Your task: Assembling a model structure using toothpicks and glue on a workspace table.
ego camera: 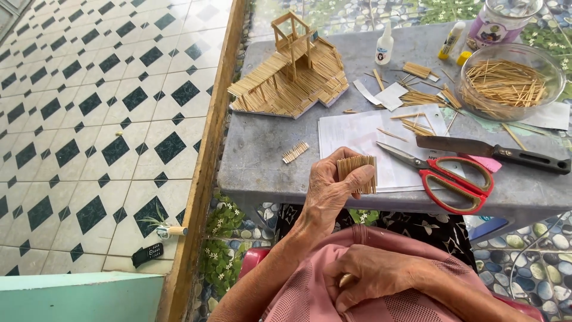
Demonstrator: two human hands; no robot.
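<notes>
Stick house stood mostly built. Left hand pinched a glued stick panel; right hand rested curled, grip unclear. Loose sticks remained.

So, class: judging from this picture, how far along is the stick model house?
Done: the stick house on the grey table already has decking and an upright frame. In hand: the left hand holds a flat stick panel; the right hand rests in the lap. Left: a small panel lies unattached, and loose sticks fill the glass bowl.
</notes>
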